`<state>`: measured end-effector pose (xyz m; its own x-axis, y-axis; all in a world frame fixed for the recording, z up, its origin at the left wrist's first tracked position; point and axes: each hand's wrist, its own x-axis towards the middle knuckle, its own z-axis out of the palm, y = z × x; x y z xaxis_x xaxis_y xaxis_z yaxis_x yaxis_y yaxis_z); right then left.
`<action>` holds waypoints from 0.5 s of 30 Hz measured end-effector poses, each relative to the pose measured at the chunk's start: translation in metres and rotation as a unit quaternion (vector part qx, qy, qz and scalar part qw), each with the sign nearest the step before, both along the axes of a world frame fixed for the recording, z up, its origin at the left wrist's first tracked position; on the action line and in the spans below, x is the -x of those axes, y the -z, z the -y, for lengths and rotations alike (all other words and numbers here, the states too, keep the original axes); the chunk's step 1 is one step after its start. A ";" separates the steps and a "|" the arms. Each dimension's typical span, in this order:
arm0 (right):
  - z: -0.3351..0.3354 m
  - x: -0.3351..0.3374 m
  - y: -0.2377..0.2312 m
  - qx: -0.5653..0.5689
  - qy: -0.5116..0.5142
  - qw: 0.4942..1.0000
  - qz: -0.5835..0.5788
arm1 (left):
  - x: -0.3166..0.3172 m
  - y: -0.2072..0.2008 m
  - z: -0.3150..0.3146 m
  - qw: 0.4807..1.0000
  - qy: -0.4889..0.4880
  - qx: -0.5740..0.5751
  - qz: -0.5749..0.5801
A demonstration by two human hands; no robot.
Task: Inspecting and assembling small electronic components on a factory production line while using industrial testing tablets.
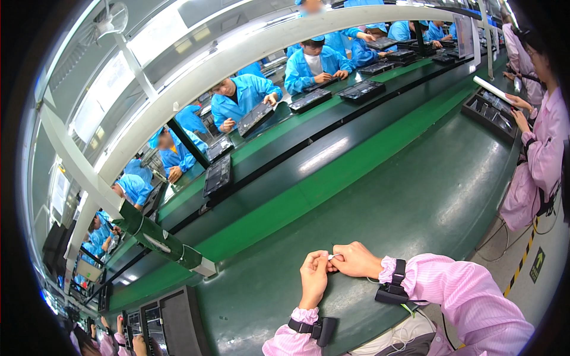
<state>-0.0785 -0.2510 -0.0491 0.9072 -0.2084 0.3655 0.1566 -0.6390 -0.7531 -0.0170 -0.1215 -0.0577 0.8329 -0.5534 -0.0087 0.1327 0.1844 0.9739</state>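
My left hand (313, 277) and my right hand (357, 260) meet over the green tabletop (270, 285), fingertips touching. Between them a small white piece (334, 256) shows, slim and partly hidden by the fingers; its kind is too small to make out. Both hands are closed in a pinch around it. Black straps with small dark boxes circle both wrists, the left box (326, 331) and the right box (392, 293), over pink striped sleeves. A thin white cable (373, 280) shows by my right wrist.
A black foam tray (178, 323) lies at lower left beside other workers' hands. A green-wrapped post (157, 240) rises from the bench. Across the conveyor (309, 196), workers in blue handle dark panels. At right, a person in pink holds a white sheet over a black tray (488, 118).
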 end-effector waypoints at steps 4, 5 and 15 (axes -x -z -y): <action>0.001 -0.002 0.003 0.000 0.004 1.000 0.016 | -0.002 0.001 0.001 1.000 0.002 -0.002 0.002; 0.001 -0.002 0.003 -0.001 0.004 1.000 0.015 | -0.001 0.001 0.001 1.000 0.002 -0.002 0.002; -0.001 0.001 0.001 0.002 0.002 1.000 -0.008 | 0.000 0.001 -0.001 1.000 0.007 0.006 0.000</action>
<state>-0.0800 -0.2505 -0.0502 0.9118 -0.2116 0.3519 0.1416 -0.6424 -0.7531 -0.0175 -0.1202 -0.0591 0.8249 -0.5653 -0.0016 0.1355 0.1950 0.9714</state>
